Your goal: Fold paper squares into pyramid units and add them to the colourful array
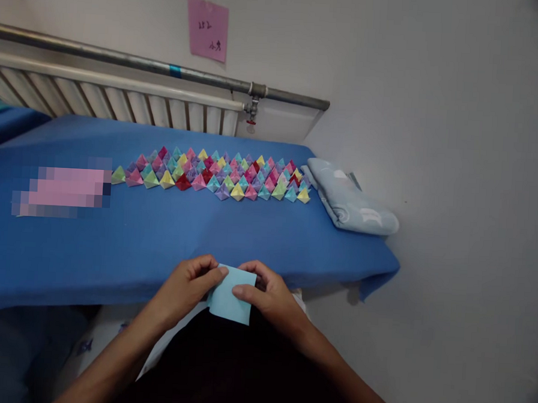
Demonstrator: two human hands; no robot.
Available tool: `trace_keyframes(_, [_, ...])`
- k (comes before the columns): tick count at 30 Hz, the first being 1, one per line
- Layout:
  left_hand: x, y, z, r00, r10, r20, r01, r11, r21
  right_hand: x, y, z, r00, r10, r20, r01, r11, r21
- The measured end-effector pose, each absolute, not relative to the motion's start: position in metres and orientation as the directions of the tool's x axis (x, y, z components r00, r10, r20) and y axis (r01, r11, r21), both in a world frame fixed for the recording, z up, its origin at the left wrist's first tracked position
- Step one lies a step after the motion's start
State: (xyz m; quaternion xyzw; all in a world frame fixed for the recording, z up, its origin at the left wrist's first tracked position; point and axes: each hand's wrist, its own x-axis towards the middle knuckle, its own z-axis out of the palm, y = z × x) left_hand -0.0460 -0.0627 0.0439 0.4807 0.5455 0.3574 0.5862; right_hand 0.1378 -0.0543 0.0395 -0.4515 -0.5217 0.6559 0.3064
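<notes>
Between my two hands is a light blue sheet of paper [231,302], held over my lap close to the table's near edge. My left hand [192,288] pinches its upper left part, thumb on top. From the right, my right hand [271,295] grips the sheet with the thumb lying flat across its face and the fingers behind. The fingertips behind the paper are hidden. Farther back, rows of small folded paper shapes [237,191] in pink, yellow, green, blue, purple and red stand on the blue cloth [159,238].
A folded light blue blanket [350,197] lies at the right end of the cloth. To the left is a pixelated pink patch [66,188]. Behind stand a radiator [121,100] and a metal pipe [136,62]. A pink note [207,30] hangs on the wall.
</notes>
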Motion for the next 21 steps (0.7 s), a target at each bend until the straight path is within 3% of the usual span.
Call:
trace_keyframes(12, [-0.045, -0.080, 0.052, 0.172, 0.985, -0.003, 0.480, -0.081, 0.874, 0.137, -0.055, 0.035, -0.442, 0.864, -0.242, 0.054, -0.243, -0.968])
trace_keyframes(16, [-0.045, -0.083, 0.052, 0.194, 0.973, 0.124, 0.518, -0.209, 0.829, 0.137, -0.056, 0.037, -0.451, 0.861, -0.235, 0.086, -0.220, -0.972])
trace_keyframes(21, [-0.045, -0.085, 0.052, 0.219, 0.961, 0.168, 0.523, -0.260, 0.812, 0.136, -0.057, 0.041, -0.449, 0.870, -0.202, 0.105, -0.173, -0.979])
